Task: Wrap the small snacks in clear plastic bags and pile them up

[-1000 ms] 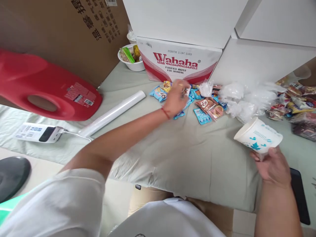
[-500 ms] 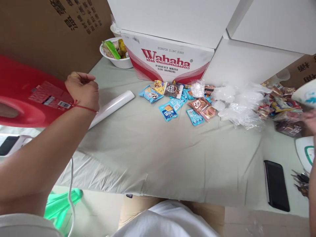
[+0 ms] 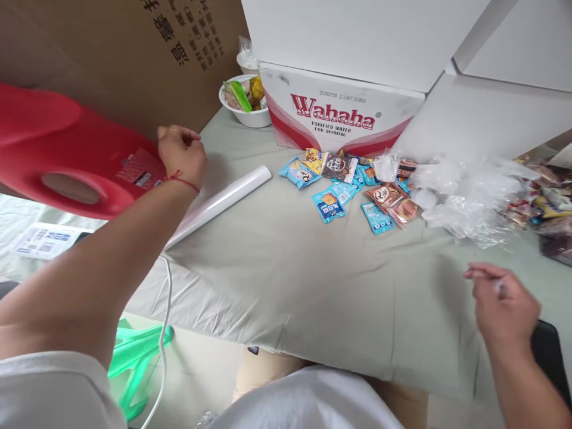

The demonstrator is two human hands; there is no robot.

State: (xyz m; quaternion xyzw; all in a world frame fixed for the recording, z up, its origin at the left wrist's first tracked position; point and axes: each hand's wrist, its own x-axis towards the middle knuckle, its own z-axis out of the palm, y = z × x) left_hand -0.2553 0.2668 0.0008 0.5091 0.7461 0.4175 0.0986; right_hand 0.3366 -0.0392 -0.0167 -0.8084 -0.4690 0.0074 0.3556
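Observation:
My left hand (image 3: 182, 156), a red cord at its wrist, is closed with curled fingers beside a red plastic container (image 3: 96, 143). What it holds, if anything, is hidden. Below and right of it a white roll (image 3: 223, 199) lies slantwise on the cloth. Over the right part of the table my right hand (image 3: 504, 307) is closed too, with a small whitish bit showing at its fingers that I cannot make out. Between the hands lie several snack packets, among them a blue one (image 3: 328, 206) and a brown one (image 3: 386, 195). Clear plastic wrappers (image 3: 469, 196) are heaped to their right.
A Wahaha water carton (image 3: 335, 116) stands at the back under white boxes (image 3: 357, 36). Left of it is a white bowl (image 3: 252, 119) of packets. A black phone (image 3: 552, 354) lies by my right wrist. A white cable (image 3: 166, 316) hangs at the front edge near a green stool (image 3: 138, 354).
My right hand has come in from the right edge to above the table. The view has turned, shifting things rightward. The left hand stays by the red container and the roll.

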